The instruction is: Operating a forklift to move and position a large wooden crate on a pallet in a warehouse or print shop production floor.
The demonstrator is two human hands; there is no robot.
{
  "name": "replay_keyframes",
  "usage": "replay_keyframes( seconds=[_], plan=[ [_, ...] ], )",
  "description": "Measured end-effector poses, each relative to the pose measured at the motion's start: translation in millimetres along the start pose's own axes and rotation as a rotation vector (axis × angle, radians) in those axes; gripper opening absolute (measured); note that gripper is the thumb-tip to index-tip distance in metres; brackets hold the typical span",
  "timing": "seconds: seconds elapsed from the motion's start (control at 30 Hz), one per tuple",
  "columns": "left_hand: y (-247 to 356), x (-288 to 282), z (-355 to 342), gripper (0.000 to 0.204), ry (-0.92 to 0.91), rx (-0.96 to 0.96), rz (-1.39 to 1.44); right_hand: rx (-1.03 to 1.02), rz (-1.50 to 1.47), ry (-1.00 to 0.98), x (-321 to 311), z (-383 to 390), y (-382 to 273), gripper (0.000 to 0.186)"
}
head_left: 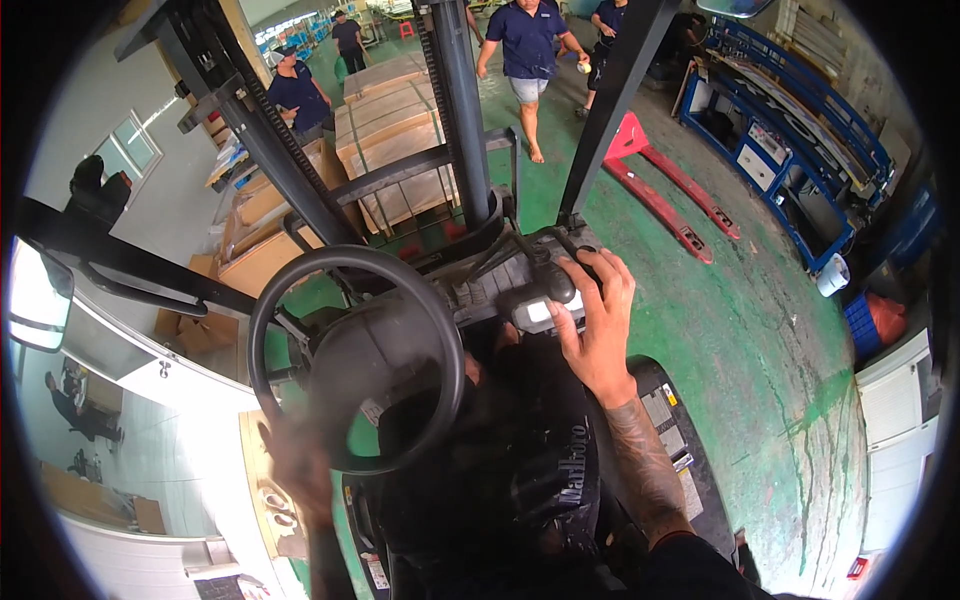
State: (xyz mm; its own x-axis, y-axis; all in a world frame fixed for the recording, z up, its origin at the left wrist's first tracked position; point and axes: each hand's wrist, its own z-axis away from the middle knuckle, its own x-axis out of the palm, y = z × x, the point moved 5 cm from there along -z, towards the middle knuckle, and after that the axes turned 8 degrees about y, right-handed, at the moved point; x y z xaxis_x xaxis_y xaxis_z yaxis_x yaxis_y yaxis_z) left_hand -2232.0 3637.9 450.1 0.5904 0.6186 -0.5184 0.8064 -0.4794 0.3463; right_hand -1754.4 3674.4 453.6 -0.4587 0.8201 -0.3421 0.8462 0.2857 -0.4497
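I am seated at the controls of a forklift. A black steering wheel [455, 350] stands in front of me, left of centre. Close to its lower left rim is my left hand [295, 455], smeared by motion, so its fingers and any grip on the rim cannot be made out. My right hand [605, 325] curves over the black control levers [562, 285] right of the wheel, its fingers bent around a lever and its thumb on the near side. Under the thumb sits a small pale display unit [537, 314].
Ahead, beyond the dark mast [460, 110], stand large strapped cardboard boxes [385, 125]. A person [295, 95] is beside them at left; another person [527, 45] walks at front right. A red pallet jack [665, 190] and blue workbench [800, 190] occupy the right side.
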Motion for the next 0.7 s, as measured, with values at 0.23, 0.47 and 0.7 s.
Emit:
replay_keyframes(
  seconds=[0.23,0.47,0.7],
  plan=[
    [-14.7,27.6,-138.3,0.016,0.128,-0.141,0.170,0.018,-0.016,-0.009,-9.5,6.0,0.6,0.054],
    [-8.8,54.7,-181.0,0.015,0.120,-0.072,0.115,0.017,-0.020,-0.019,-17.5,9.7,1.3,0.055],
    [63.9,120.0,-217.6,0.018,0.173,0.101,0.189,0.008,-0.040,-0.020,-11.0,-3.4,-9.6,0.054]
  ],
)
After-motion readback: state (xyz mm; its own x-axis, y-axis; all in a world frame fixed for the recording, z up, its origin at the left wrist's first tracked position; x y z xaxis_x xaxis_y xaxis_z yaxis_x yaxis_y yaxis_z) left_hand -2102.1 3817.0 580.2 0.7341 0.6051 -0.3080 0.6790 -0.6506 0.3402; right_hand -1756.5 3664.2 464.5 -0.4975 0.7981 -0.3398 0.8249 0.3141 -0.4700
